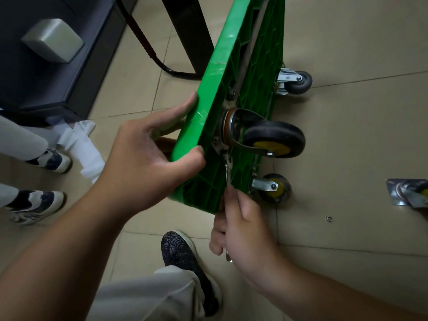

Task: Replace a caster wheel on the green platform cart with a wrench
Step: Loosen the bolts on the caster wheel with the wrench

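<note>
The green platform cart [220,72] stands tipped on its long edge, ribbed underside facing right. My left hand [148,154] grips its near corner, fingers behind the deck and thumb on the edge. A black caster wheel [274,139] with a yellow hub is mounted near that corner. My right hand [243,225] holds a slim metal wrench [228,174], whose head reaches up to the caster's mounting plate. Another yellow-hub caster [274,187] rests on the floor, and a grey caster [298,82] sits farther back.
A loose caster with its metal plate [407,193] lies on the tile floor at the right edge, a small washer [329,219] near it. My shoe [185,258] is below the cart. Another person's shoes [39,205], crumpled paper [81,144] and dark furniture [58,66] are left.
</note>
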